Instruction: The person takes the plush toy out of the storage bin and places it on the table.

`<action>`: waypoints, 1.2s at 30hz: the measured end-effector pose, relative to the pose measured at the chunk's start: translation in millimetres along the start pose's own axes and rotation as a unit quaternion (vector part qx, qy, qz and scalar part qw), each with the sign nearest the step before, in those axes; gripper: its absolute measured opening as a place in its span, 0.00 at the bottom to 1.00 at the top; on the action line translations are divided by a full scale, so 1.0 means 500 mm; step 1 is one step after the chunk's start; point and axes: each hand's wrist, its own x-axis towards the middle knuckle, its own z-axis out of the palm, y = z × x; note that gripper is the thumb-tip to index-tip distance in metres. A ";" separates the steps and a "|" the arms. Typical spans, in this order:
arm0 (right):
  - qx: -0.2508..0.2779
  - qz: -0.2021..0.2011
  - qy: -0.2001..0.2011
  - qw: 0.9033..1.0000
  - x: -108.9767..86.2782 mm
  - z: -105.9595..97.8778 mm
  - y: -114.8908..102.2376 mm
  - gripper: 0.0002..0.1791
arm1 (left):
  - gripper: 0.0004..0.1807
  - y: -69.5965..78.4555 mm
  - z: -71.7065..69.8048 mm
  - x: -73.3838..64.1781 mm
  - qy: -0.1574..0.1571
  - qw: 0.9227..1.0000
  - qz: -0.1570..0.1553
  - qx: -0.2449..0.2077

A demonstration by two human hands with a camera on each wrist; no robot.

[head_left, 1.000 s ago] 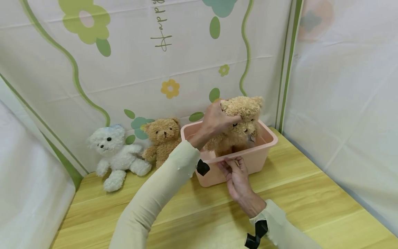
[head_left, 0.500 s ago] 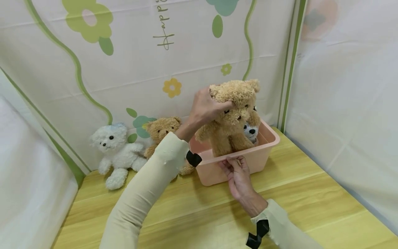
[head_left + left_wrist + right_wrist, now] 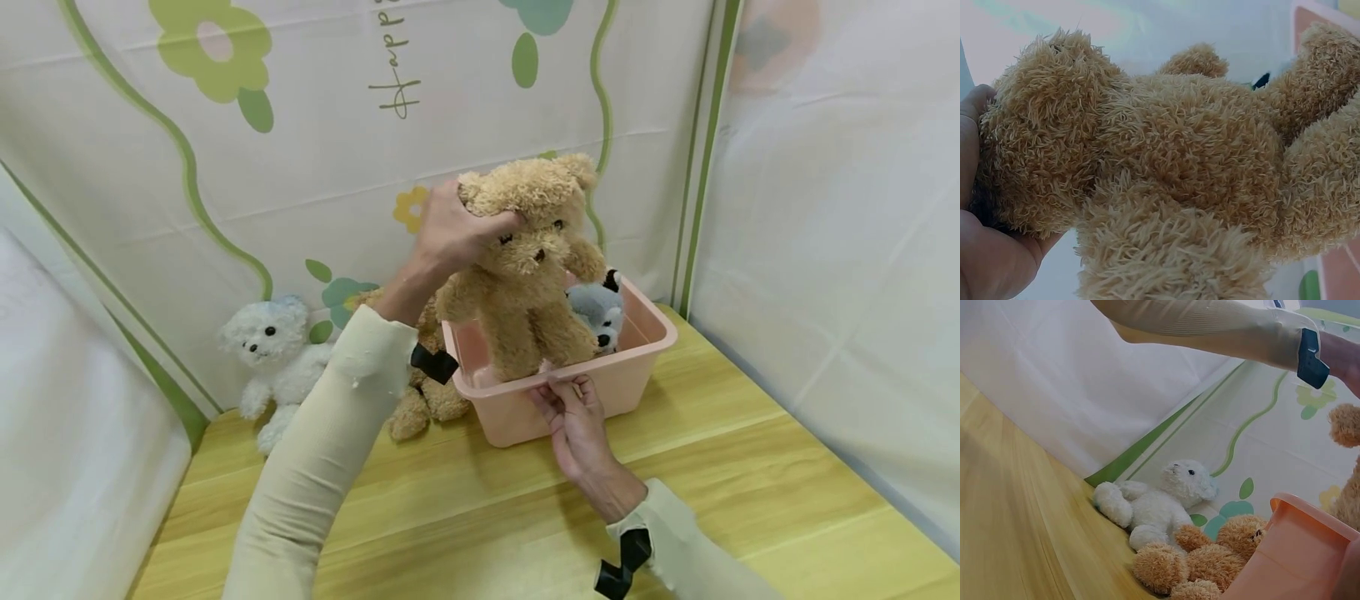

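My left hand (image 3: 461, 229) grips a light-brown teddy bear (image 3: 517, 292) by its head, the thumb across the brow. The bear hangs upright over the left part of a pink plastic bin (image 3: 510, 417), its feet around rim height. In the left wrist view the bear's furry body (image 3: 1191, 137) fills most of the picture, with the hand (image 3: 997, 250) around its head. At the near side of the bin, my right hand (image 3: 577, 433) pinches the rim between thumb and fingers. Inside the bin, behind the bear, sits a grey-and-white plush toy (image 3: 597, 310) with a black-tipped ear.
A white plush bear (image 3: 277, 358) sits at the back left against the printed fabric wall (image 3: 480, 100). Beside the bin, a second brown teddy bear (image 3: 427, 404) is partly covered by the left arm. Everything stands on a wood-grain table (image 3: 465, 517).
The left hand has raised the teddy bear up and to the left out of the bin, uncovering the grey-and-white plush toy. The right hand has stayed on the rim.
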 end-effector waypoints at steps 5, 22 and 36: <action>0.000 0.005 -0.002 1.000 0.002 0.000 0.001 0.07 | 0.18 0.016 -0.033 -0.007 0.025 0.999 -0.028 0.016; 0.003 0.002 0.007 1.000 0.014 -0.009 -0.008 0.08 | 0.24 0.056 -0.160 -0.035 0.085 0.996 -0.026 -0.010; 0.008 -0.033 0.016 0.999 0.034 -0.102 -0.113 0.09 | 0.19 0.049 -0.157 -0.043 0.083 0.989 -0.017 -0.118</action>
